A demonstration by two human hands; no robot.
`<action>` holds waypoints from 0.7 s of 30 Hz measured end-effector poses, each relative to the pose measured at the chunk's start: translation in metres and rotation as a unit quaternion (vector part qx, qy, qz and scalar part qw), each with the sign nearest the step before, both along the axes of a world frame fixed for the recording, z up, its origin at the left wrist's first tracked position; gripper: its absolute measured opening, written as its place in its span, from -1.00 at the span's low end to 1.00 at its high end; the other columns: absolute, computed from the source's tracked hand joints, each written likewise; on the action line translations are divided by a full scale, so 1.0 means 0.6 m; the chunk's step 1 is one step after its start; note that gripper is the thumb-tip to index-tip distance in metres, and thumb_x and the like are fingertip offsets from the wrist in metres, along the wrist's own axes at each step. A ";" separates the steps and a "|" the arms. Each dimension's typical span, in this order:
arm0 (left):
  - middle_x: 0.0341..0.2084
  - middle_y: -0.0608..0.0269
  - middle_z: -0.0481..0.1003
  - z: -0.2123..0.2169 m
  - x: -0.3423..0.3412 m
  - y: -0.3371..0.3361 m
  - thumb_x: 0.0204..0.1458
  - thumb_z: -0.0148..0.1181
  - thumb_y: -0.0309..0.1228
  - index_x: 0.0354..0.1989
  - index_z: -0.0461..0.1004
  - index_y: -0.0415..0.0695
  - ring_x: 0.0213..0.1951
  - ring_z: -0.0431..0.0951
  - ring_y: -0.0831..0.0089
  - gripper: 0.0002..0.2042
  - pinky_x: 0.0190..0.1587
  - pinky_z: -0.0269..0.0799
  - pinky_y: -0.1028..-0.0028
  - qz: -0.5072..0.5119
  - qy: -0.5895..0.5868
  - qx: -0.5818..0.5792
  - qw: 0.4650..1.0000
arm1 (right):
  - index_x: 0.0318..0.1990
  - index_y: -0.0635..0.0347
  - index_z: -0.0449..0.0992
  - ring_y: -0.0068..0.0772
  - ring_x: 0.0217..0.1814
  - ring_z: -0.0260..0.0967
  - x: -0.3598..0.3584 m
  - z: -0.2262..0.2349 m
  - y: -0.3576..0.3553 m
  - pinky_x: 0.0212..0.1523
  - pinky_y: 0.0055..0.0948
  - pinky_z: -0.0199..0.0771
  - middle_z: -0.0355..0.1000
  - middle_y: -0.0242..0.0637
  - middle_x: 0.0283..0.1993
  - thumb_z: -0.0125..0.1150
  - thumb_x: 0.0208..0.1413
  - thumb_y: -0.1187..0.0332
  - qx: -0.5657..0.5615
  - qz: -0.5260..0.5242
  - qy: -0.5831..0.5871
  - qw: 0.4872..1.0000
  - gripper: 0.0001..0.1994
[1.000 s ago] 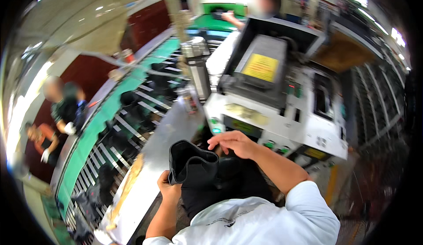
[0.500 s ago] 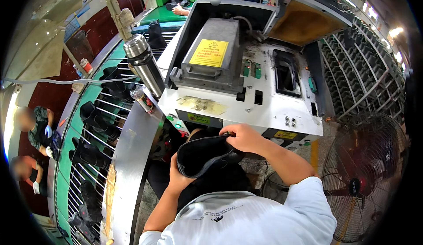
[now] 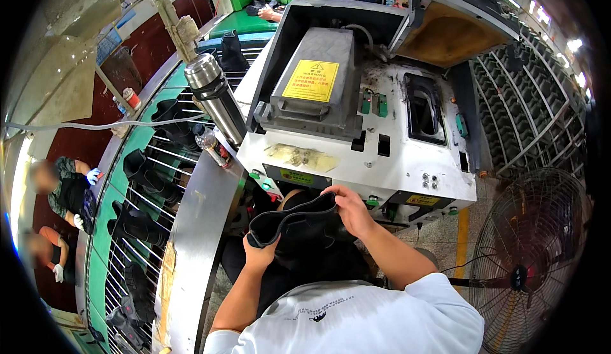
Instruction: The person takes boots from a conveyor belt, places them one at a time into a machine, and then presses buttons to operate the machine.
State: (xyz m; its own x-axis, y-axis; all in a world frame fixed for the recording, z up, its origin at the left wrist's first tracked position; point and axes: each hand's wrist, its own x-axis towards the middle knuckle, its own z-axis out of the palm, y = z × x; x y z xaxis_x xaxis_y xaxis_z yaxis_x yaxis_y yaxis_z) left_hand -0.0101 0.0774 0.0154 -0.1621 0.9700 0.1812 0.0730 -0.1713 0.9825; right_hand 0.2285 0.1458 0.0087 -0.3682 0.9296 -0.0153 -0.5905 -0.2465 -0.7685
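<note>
A black boot [image 3: 309, 227] is held over my lap, in front of the white machine, with the opening of its shaft facing up. The near left end of the rim is pinched by my left hand [image 3: 259, 256]. My right hand [image 3: 352, 211] grips the opposite end, thumb and fingers at the edge. Between the hands the opening is stretched long and narrow, and its rim bends in a wave. The lower part of the boot is hard to make out against my dark trousers.
The white machine [image 3: 318, 157] has a raised lid [image 3: 449, 33] and a black-framed recess [image 3: 425, 109]. To the left, a roller conveyor carries several black boots [image 3: 149, 176]; a steel thermos [image 3: 216, 99] and a bottle [image 3: 212, 145] stand beside it. A large fan [image 3: 519, 277] is at right. Other people work beyond.
The boot's opening has gone from wide and rounded to narrow and stretched. My left hand now pinches the rim rather than cupping the shaft's side. The view has shifted slightly.
</note>
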 end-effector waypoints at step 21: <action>-0.22 0.13 0.36 0.088 -0.126 -0.071 -0.13 0.28 -0.47 0.02 0.22 -0.24 -0.19 0.42 0.38 -0.49 -0.09 0.35 0.40 0.161 0.285 0.294 0.898 | -0.02 0.31 0.47 -0.68 -0.16 0.40 -0.125 0.041 -0.013 -0.14 -0.65 0.40 0.50 -0.39 -0.18 0.29 0.02 0.55 0.094 0.031 0.152 0.983 -0.67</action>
